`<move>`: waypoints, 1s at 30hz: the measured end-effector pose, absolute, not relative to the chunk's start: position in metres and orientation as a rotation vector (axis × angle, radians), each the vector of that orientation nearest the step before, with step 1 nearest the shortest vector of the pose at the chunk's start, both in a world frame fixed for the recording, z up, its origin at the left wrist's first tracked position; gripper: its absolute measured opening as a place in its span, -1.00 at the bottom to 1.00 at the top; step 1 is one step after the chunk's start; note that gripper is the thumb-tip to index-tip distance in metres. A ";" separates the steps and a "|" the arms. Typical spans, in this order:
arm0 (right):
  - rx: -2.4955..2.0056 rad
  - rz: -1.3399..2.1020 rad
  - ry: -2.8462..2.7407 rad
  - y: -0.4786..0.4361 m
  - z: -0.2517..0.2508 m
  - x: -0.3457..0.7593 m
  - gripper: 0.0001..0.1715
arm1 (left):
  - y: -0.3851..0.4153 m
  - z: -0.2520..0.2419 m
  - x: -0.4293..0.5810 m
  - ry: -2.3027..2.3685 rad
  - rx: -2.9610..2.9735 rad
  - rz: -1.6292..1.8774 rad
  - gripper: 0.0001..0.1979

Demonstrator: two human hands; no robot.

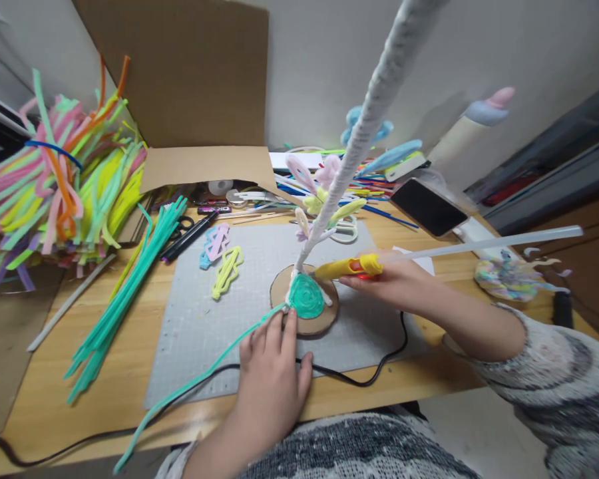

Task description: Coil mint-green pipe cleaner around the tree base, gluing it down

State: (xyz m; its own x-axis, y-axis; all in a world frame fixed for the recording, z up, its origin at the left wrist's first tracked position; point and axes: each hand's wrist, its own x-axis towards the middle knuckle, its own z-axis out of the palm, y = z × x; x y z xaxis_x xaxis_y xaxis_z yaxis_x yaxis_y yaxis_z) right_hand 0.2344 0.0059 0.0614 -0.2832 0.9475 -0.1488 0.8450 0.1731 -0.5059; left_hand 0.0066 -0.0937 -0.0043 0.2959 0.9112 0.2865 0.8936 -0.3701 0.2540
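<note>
A blue band [54, 148] gathers multicoloured pipe cleaners [62, 189]; next lie green pipe cleaners [130, 298], then folded cardboard [204, 166] (whether a box, I can't tell). Mid-way along the counter [124, 382], the left hand [272, 372], fingers extended, rests at the near edge of a cardboard disc [312, 327] bearing a green coil [307, 297] and white stem [349, 153]; the right hand [397, 281] grips a yellow glue gun [349, 267].

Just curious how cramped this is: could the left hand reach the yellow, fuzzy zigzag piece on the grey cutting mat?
Probably yes: only a long, thin green fuzzy strand seems to lie between the left hand and the yellow piece.
</note>
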 end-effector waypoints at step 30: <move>-1.854 0.804 -2.163 -0.001 0.062 0.243 -0.64 | -0.094 -0.003 0.006 1.736 2.501 0.562 -0.54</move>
